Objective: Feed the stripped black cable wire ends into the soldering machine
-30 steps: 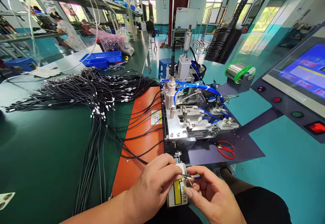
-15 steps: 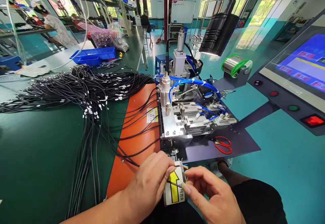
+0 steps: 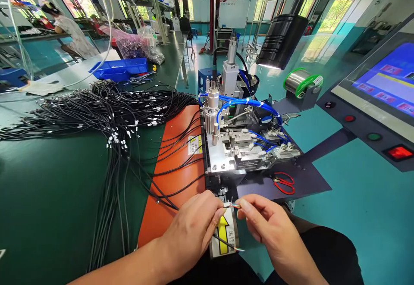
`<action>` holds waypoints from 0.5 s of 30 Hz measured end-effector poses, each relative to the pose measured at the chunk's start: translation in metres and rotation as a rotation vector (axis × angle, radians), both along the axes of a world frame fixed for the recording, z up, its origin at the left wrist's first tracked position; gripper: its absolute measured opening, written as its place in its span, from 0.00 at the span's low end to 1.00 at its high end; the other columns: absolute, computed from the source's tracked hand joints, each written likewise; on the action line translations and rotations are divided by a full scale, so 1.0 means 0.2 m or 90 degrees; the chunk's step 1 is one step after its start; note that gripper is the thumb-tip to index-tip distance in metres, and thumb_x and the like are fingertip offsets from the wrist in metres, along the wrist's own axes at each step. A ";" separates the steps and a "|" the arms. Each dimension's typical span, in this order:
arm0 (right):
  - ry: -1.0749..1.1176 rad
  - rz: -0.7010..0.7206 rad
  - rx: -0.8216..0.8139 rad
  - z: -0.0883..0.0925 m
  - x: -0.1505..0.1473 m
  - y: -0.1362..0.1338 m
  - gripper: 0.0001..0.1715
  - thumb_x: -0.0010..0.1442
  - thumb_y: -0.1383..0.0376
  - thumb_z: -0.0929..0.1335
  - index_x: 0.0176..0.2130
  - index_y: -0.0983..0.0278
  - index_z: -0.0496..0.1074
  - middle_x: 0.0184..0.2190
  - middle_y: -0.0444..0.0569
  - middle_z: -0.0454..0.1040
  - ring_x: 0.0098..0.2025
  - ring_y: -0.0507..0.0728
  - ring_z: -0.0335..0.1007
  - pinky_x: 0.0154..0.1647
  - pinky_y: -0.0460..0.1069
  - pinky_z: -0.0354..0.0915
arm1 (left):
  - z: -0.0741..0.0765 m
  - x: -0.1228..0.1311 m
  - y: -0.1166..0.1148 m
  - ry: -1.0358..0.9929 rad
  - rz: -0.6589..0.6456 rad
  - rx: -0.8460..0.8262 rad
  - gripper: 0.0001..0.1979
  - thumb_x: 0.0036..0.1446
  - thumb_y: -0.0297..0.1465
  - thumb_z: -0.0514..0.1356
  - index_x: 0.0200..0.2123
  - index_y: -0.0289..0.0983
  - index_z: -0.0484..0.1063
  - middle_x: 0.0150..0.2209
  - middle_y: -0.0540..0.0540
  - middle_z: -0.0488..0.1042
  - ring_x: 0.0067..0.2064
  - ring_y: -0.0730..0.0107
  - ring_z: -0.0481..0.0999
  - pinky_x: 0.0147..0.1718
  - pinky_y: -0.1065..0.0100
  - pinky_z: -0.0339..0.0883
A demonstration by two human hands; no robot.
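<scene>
My left hand is closed around the end of a black cable, whose thin coloured wires stick out to the right. Thumb and forefinger of my right hand pinch the tips of those wires. A second black cable end pokes out below my left fingers, its stripped tip loose. Both hands are over a metal plate with a yellow arrow label, at the near end of the machine. More black cables run across an orange panel into the machine's side.
A large heap of black cables with white ends covers the green table. Red-handled scissors lie on the dark shelf. A solder wire spool, a black lamp and a control screen stand right. A person sits far left.
My right hand has moved up from the lower cable end to the coloured wires and pinches them. The lower cable end now hangs free. My left hand stays almost in place.
</scene>
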State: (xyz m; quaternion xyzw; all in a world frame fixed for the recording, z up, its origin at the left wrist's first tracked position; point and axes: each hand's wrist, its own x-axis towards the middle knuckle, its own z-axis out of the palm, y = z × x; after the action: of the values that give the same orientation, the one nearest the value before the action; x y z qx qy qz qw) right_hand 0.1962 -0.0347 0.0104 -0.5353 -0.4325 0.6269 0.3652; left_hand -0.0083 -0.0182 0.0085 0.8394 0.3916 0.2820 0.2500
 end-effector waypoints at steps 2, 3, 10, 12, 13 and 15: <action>0.008 0.000 -0.009 0.00 -0.01 0.01 0.22 0.65 0.48 0.67 0.34 0.64 0.72 0.25 0.40 0.63 0.23 0.48 0.46 0.22 0.46 0.45 | 0.00 0.00 0.00 0.004 -0.002 0.003 0.10 0.71 0.27 0.48 0.39 0.36 0.68 0.33 0.46 0.68 0.34 0.67 0.67 0.33 0.68 0.63; 0.009 -0.001 -0.008 0.00 -0.01 0.01 0.23 0.65 0.48 0.67 0.33 0.64 0.72 0.24 0.40 0.62 0.24 0.48 0.46 0.23 0.46 0.44 | 0.00 0.00 0.00 0.006 -0.002 0.005 0.10 0.71 0.27 0.48 0.38 0.36 0.68 0.33 0.46 0.68 0.34 0.67 0.66 0.33 0.68 0.63; 0.008 -0.001 0.007 0.02 -0.01 0.02 0.22 0.64 0.49 0.69 0.32 0.65 0.73 0.25 0.40 0.61 0.25 0.48 0.46 0.23 0.46 0.45 | 0.00 0.00 0.00 0.021 0.001 0.001 0.11 0.71 0.28 0.48 0.38 0.35 0.68 0.33 0.46 0.68 0.33 0.67 0.66 0.32 0.68 0.63; 0.001 -0.002 0.010 0.02 -0.01 0.03 0.21 0.64 0.49 0.69 0.32 0.65 0.73 0.25 0.41 0.62 0.25 0.49 0.47 0.24 0.46 0.46 | 0.00 0.00 0.00 0.029 0.001 0.000 0.12 0.71 0.28 0.47 0.38 0.35 0.69 0.33 0.46 0.68 0.33 0.67 0.66 0.32 0.67 0.63; -0.003 -0.003 0.011 0.01 -0.01 0.03 0.21 0.64 0.49 0.69 0.32 0.65 0.73 0.26 0.41 0.62 0.26 0.49 0.47 0.24 0.46 0.46 | 0.00 0.00 0.00 0.032 0.000 -0.001 0.12 0.71 0.28 0.47 0.38 0.35 0.69 0.33 0.45 0.68 0.33 0.67 0.66 0.32 0.67 0.63; -0.005 -0.001 0.013 0.01 -0.01 0.03 0.22 0.64 0.49 0.69 0.32 0.65 0.73 0.25 0.41 0.62 0.26 0.49 0.47 0.24 0.46 0.46 | -0.01 0.00 0.00 0.035 0.000 -0.001 0.12 0.71 0.28 0.47 0.38 0.35 0.69 0.33 0.45 0.68 0.33 0.66 0.66 0.33 0.67 0.63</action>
State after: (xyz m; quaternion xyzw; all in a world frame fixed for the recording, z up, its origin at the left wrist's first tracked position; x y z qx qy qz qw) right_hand 0.1936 -0.0282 0.0119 -0.5344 -0.4397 0.6202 0.3694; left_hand -0.0079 -0.0181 0.0071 0.8468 0.3984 0.2584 0.2398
